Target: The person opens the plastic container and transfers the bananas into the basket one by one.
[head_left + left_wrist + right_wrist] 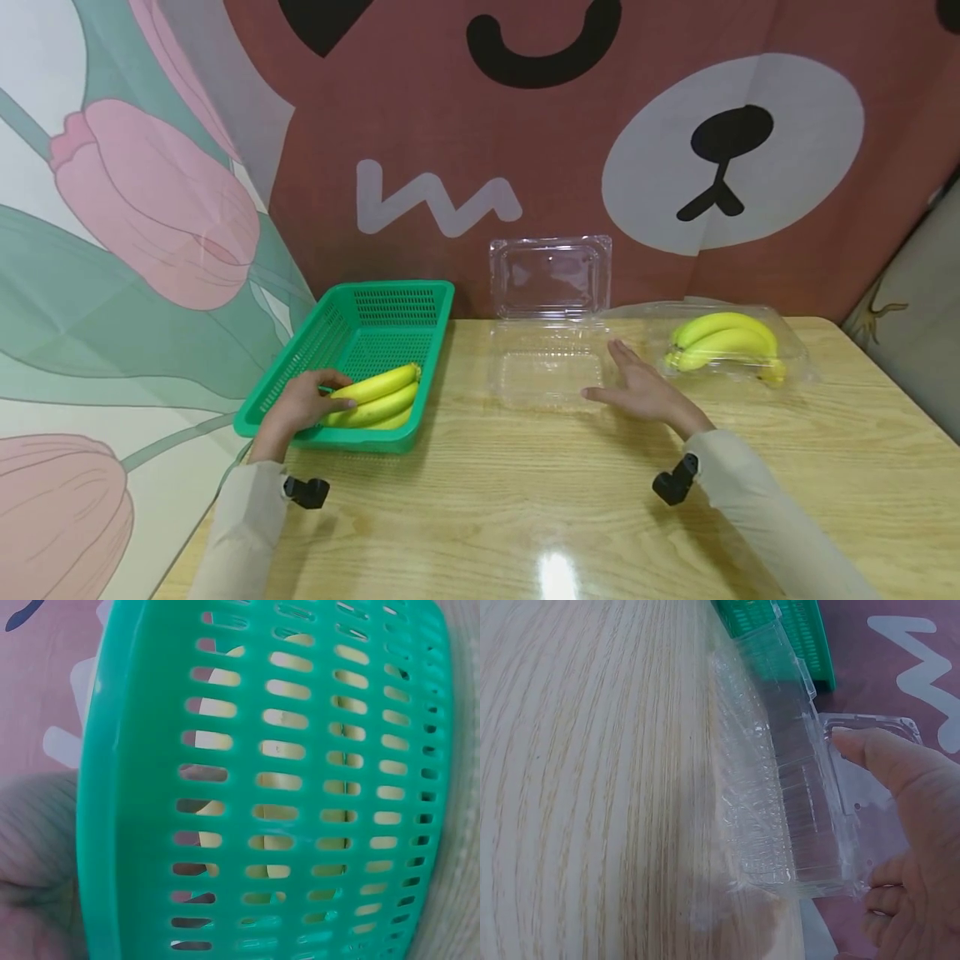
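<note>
In the head view, a bunch of yellow bananas (378, 396) lies in the near right part of a green plastic basket (431, 358). My left hand (303, 404) reaches over the rim and grips the left end of the bunch, thumb on top and fingers at the far side. The left wrist view shows mostly the basket's slotted wall (247, 787), with yellow behind the slots. A clear hinged plastic box (551, 367) stands open, its lid (555, 275) upright at the back. My right hand (641, 387) is at the box's right edge, thumb and fingers spread, holding nothing.
To the right, a second clear plastic box (795, 350) is closed over another bunch of bananas (723, 342). Everything stands on a wooden table (480, 500). A printed cloth (450, 125) hangs right behind the table's back edge, with another cloth (150, 358) along the left.
</note>
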A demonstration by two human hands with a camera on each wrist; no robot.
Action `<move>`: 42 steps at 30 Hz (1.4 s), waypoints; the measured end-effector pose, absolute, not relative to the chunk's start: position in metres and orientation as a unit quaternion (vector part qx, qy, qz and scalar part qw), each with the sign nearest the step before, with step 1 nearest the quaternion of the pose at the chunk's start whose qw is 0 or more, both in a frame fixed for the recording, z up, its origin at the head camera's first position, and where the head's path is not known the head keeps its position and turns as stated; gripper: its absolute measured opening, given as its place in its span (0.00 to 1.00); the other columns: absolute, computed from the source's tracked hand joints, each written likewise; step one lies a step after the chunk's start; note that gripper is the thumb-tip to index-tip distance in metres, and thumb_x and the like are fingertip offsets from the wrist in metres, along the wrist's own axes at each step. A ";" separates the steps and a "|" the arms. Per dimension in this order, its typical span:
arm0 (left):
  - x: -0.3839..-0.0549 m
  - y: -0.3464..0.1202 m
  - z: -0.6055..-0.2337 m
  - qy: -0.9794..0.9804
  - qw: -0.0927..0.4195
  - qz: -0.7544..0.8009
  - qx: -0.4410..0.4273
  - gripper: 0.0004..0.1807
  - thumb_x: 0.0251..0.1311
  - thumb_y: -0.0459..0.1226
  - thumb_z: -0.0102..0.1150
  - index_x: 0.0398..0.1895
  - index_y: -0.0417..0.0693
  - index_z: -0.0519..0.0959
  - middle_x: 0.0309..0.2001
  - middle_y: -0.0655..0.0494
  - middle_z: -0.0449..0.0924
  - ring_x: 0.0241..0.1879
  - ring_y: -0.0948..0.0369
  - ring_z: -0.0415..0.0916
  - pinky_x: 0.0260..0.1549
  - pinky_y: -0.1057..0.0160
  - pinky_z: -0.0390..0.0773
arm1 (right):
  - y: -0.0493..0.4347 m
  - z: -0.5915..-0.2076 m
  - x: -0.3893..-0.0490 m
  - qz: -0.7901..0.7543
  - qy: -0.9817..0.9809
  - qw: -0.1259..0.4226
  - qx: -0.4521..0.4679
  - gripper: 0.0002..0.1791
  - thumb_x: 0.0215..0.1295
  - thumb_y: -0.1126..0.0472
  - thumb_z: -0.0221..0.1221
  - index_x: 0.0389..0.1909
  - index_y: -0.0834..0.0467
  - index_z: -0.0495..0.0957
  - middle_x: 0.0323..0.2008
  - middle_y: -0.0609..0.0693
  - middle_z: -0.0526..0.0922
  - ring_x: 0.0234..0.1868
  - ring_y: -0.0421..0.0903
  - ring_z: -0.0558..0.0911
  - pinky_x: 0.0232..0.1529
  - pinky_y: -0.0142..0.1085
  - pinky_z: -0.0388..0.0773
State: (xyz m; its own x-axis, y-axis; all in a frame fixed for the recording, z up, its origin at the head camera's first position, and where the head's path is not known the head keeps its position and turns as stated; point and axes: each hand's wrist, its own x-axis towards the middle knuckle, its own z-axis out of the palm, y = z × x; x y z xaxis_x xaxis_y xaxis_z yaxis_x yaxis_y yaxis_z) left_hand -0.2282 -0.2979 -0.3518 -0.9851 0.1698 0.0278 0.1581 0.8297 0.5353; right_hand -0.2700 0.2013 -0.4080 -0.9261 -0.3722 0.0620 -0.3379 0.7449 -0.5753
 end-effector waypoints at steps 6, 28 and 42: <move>-0.228 -0.298 -0.352 0.955 0.026 0.287 0.067 0.24 0.63 0.42 0.63 0.55 0.32 0.77 0.53 0.33 0.75 0.48 0.39 0.76 0.43 0.47 0.78 | 0.201 -0.405 -0.270 -0.302 0.935 0.018 -0.187 0.58 0.62 0.36 0.58 0.73 0.71 0.41 0.74 0.68 0.39 0.73 0.66 0.41 0.68 0.61 0.41; -0.224 -0.273 -0.333 0.948 -0.075 0.296 0.095 0.25 0.68 0.49 0.55 0.56 0.38 0.76 0.54 0.38 0.77 0.55 0.40 0.71 0.49 0.39 0.72 | 0.205 -0.382 -0.259 -0.313 0.918 -0.149 -0.196 0.36 0.65 0.46 0.60 0.67 0.62 0.66 0.64 0.64 0.68 0.66 0.68 0.61 0.61 0.67 0.54; -0.220 -0.244 -0.321 0.927 -0.168 0.303 0.146 0.18 0.66 0.42 0.59 0.53 0.41 0.79 0.48 0.44 0.80 0.48 0.46 0.75 0.46 0.44 0.74 | 0.209 -0.369 -0.246 -0.328 0.892 -0.219 -0.219 0.22 0.64 0.56 0.61 0.56 0.62 0.76 0.53 0.61 0.78 0.52 0.61 0.76 0.47 0.60 0.72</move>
